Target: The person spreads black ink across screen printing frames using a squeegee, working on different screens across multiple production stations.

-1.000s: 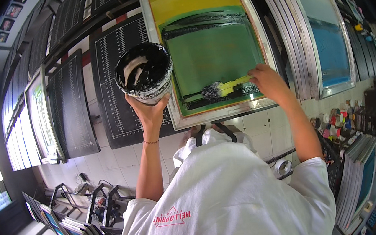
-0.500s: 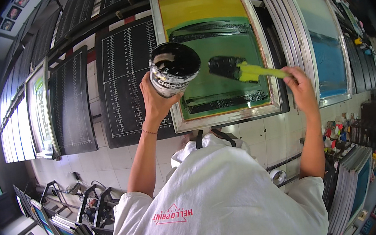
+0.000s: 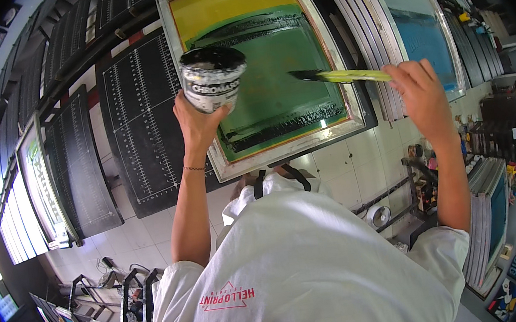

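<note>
My left hand [image 3: 199, 122] grips a white ink tub [image 3: 212, 81] with black ink coating its rim and top, held above the left side of a screen printing frame [image 3: 291, 148]. Closed round the yellow-green handle of an ink spatula [image 3: 340, 77] is my right hand [image 3: 417, 91]. The spatula's black-smeared blade sits edge-on over the right part of the green mesh [image 3: 270, 97], apart from the tub. Thick black ink streaks [image 3: 292, 123] cross the mesh near its front edge, and another smeared band lies toward the back, below a yellow area.
Left of the frame is a black platen [image 3: 141, 123] with white ruled marks. Several upright screens, one with blue mesh [image 3: 425, 49], stand close on the right. More framed screens [image 3: 487, 218] are stacked behind at lower right, beside a white roll [image 3: 378, 215].
The view has turned, so the frame appears tilted and farther left. The tub now tips less toward me, showing more of its side. My right hand has rolled the spatula edge-on and drawn it rightward from the tub.
</note>
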Demonstrator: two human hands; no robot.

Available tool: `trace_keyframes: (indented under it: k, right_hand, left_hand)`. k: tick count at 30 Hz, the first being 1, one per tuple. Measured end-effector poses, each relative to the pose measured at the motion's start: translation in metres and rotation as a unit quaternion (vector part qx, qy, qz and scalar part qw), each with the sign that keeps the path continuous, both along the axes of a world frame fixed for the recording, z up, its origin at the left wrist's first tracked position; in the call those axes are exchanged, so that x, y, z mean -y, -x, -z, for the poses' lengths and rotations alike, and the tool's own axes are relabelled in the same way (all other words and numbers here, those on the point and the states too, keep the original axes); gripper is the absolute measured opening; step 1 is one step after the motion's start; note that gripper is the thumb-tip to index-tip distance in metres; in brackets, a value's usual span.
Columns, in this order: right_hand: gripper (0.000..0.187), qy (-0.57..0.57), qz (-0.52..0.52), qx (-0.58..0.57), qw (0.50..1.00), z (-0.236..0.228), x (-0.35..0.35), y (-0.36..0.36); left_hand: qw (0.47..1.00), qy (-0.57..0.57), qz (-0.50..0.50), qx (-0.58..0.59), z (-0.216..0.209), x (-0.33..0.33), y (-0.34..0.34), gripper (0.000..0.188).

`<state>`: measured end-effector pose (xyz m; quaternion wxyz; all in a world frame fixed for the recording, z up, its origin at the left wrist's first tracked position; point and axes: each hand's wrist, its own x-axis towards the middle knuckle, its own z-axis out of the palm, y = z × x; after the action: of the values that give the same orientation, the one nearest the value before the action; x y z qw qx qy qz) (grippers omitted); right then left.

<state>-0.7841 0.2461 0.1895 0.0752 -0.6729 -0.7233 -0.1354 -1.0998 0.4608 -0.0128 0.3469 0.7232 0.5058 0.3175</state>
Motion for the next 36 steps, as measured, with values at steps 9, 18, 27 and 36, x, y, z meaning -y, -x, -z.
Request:
trace_keyframes:
  k: [9, 18, 27, 36]
  right_hand:
    - [0.021, 0.222, 0.196, -0.169, 0.94, 0.075, 0.048, -0.104]
    - [0.023, 0.254, 0.156, -0.194, 0.935, 0.109, 0.042, -0.132]
    - [0.023, 0.268, 0.105, -0.186, 0.94, 0.12, -0.006, -0.031]
    - [0.028, 0.264, 0.08, -0.396, 0.876, 0.195, -0.026, 0.027]
  left_hand:
    - [0.989, 0.036, -0.014, 0.141, 0.018, 0.003, 0.038, 0.103]
    - [0.982, 0.068, -0.022, 0.177, -0.006, 0.018, 0.041, 0.094]
    - [0.986, 0.058, -0.042, 0.153, 0.008, 0.018, 0.059, 0.1]
    - [0.988, 0.045, -0.063, 0.131, 0.015, 0.014, 0.08, 0.108]
